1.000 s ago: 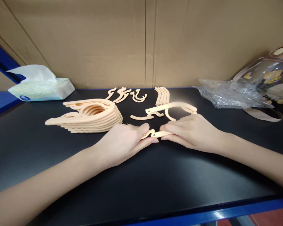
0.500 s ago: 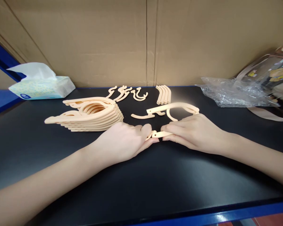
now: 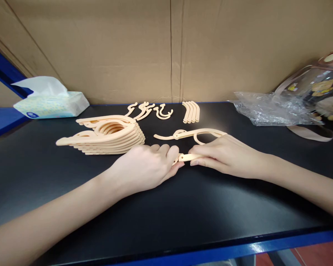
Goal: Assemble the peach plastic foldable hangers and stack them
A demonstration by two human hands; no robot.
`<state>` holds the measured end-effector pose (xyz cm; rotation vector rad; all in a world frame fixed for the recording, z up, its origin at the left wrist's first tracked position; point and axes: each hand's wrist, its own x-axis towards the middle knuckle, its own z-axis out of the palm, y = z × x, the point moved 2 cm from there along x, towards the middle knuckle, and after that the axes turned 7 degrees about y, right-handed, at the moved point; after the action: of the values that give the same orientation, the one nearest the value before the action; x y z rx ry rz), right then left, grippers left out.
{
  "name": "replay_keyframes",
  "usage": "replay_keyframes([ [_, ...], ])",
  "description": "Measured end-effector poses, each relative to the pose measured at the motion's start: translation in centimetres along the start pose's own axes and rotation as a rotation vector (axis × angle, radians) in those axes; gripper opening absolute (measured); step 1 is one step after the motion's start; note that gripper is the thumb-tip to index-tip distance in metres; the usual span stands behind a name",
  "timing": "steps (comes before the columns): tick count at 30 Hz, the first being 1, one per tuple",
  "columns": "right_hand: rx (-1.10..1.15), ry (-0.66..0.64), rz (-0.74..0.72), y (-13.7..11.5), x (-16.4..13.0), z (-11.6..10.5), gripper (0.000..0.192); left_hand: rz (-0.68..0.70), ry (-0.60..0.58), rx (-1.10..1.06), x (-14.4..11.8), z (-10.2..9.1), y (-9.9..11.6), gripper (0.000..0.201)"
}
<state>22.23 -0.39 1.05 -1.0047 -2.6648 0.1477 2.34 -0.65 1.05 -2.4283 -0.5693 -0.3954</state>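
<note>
2 hands palm-down on black table [image 3: 183, 221], left hand [image 3: 144, 168] and right hand [image 3: 224, 155] fingers pinching hanger piece [image 3: 187, 157]

We see a stack of hangers [image 3: 105, 136] left of centre on the table [image 3: 183, 221], small hooks [image 3: 150, 110] and curved strips [image 3: 191, 111] behind it, a tissue pack [image 3: 51, 103] far left, and a plastic bag [image 3: 269, 110] far right.

Peach hanger parts [image 3: 199, 132], black tabletop [image 3: 183, 207] with blue edge, brown cardboard [image 3: 127, 48], white tissue pack [image 3: 51, 103]
</note>
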Motion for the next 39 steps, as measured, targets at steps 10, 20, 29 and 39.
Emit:
replay_keyframes([
  [10, -0.009, -0.042, -0.001, -0.36, -0.04, -0.03, 0.039, -0.072, 0.047, -0.183, -0.20, 0.23, -0.44, 0.034],
  [20, -0.008, -0.044, 0.001, -0.79, -0.12, 0.06, 0.041, -0.076, 0.036, -0.195, -0.26, -0.40, -0.36, 0.034],
  [29, -0.012, -0.029, -0.019, -0.81, -0.07, 0.08, 0.042, -0.104, 0.015, -0.269, -0.40, -0.26, -0.39, 0.035],
  [39, -0.007, -0.043, -0.014, -0.61, -0.14, 0.21, 0.039, -0.146, -0.063, -0.364, -0.28, -0.02, -0.40, 0.035],
])
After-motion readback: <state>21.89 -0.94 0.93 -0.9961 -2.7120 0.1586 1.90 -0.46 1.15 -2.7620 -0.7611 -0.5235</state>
